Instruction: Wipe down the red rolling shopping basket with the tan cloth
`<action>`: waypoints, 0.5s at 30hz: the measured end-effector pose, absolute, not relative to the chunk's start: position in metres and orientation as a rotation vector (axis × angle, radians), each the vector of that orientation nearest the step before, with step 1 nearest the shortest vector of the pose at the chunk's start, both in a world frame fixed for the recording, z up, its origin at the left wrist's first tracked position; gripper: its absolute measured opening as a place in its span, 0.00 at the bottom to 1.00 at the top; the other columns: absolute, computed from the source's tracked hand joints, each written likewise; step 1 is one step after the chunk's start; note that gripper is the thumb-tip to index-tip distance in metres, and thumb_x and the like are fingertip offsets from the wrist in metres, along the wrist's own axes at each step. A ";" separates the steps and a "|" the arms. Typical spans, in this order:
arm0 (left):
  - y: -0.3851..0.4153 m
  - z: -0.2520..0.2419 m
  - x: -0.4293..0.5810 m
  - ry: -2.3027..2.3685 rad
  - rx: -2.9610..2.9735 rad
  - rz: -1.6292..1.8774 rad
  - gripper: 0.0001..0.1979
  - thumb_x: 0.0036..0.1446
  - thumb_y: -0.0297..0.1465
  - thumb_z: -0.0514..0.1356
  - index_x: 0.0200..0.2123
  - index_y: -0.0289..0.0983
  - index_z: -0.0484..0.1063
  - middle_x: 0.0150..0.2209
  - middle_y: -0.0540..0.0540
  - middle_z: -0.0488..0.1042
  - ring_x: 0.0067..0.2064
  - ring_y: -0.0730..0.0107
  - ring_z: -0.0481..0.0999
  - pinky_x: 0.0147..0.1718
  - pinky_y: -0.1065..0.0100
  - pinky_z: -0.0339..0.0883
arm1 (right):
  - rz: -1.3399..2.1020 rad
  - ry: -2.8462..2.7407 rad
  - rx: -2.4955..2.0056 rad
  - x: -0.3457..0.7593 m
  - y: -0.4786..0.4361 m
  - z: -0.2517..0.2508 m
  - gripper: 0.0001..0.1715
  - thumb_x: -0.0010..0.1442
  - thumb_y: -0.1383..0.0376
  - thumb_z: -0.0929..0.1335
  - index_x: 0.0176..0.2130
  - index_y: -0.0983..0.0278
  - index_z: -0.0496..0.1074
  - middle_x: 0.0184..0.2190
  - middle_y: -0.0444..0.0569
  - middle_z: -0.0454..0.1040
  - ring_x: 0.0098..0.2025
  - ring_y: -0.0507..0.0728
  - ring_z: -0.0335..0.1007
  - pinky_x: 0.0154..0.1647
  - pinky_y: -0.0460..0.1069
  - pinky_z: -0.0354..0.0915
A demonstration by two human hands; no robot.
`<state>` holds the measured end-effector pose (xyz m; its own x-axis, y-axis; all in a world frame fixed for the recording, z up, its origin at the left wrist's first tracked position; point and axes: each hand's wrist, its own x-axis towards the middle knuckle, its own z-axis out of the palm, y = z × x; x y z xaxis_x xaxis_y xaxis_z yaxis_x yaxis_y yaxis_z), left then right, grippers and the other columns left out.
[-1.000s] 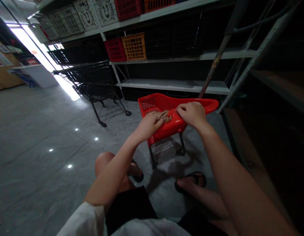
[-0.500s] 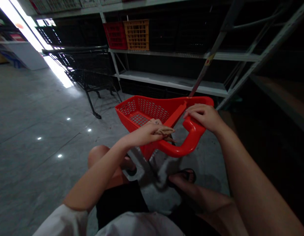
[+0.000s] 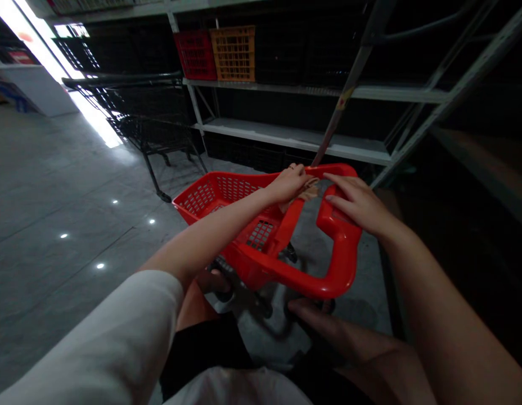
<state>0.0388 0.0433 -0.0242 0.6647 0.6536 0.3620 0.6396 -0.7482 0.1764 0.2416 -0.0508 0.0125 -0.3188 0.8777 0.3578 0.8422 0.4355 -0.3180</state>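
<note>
A small red plastic shopping cart (image 3: 261,264) stands tilted in front of my knees, its looped handle toward me. My left hand (image 3: 289,183) is closed on a tan cloth (image 3: 308,193) and presses it against the cart's far rim. My right hand (image 3: 359,205) lies on the right side of the red handle, fingers stretched forward and slightly curved over it. My bare legs and a sandalled foot (image 3: 311,309) show under the cart.
A black wire shopping trolley (image 3: 147,121) stands to the left on the grey tiled floor. Metal shelving (image 3: 295,140) runs behind, with a red crate (image 3: 196,55) and an orange crate (image 3: 236,53). A pole (image 3: 341,107) leans on the shelves. More dark shelving is on the right.
The cart has swung nearer, its handle turning toward me. My left hand moved the cloth from the near handle up to the far rim. My right hand stays on the handle.
</note>
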 end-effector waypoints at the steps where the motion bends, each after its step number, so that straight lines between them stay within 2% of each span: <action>1: 0.055 -0.024 0.046 1.107 2.839 0.651 0.19 0.68 0.33 0.52 0.54 0.37 0.77 0.53 0.36 0.72 0.54 0.54 0.70 0.54 0.59 0.63 | 0.107 -2.221 -1.460 0.241 -0.050 0.013 0.33 0.62 0.57 0.63 0.65 0.59 0.69 0.62 0.53 0.73 0.64 0.67 0.67 0.67 0.66 0.61; 3: 0.071 -0.022 0.056 1.083 2.850 0.629 0.18 0.67 0.32 0.52 0.53 0.35 0.77 0.55 0.35 0.71 0.56 0.54 0.69 0.55 0.59 0.63 | 0.106 -2.229 -1.475 0.241 -0.048 0.014 0.31 0.62 0.57 0.63 0.63 0.58 0.70 0.60 0.53 0.75 0.61 0.68 0.70 0.66 0.66 0.62; 8: 0.073 -0.024 0.059 0.932 2.716 0.625 0.16 0.65 0.26 0.53 0.49 0.34 0.78 0.54 0.38 0.76 0.53 0.62 0.75 0.55 0.64 0.66 | 0.087 -2.237 -1.453 0.242 -0.040 0.013 0.28 0.62 0.60 0.63 0.59 0.58 0.75 0.59 0.52 0.77 0.60 0.67 0.71 0.64 0.65 0.63; 11: 0.052 -0.026 0.042 0.713 2.643 0.589 0.15 0.64 0.24 0.55 0.48 0.34 0.78 0.54 0.40 0.79 0.56 0.63 0.76 0.58 0.64 0.66 | 0.086 -2.228 -1.480 0.243 -0.034 0.013 0.27 0.62 0.60 0.63 0.57 0.60 0.76 0.58 0.53 0.78 0.59 0.65 0.72 0.64 0.63 0.64; 15: -0.009 -0.014 -0.007 0.574 2.485 0.584 0.16 0.65 0.25 0.55 0.49 0.41 0.80 0.54 0.45 0.81 0.57 0.65 0.79 0.58 0.64 0.69 | 0.095 -2.220 -1.551 0.246 -0.023 0.014 0.26 0.62 0.60 0.63 0.56 0.61 0.77 0.57 0.52 0.78 0.59 0.64 0.72 0.64 0.60 0.64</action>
<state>-0.0073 -0.0095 -0.0143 0.8174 0.5005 0.2851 0.2767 -0.7753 0.5678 0.2462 -0.0227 0.0143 -0.2832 0.9093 0.3048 0.8801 0.3727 -0.2942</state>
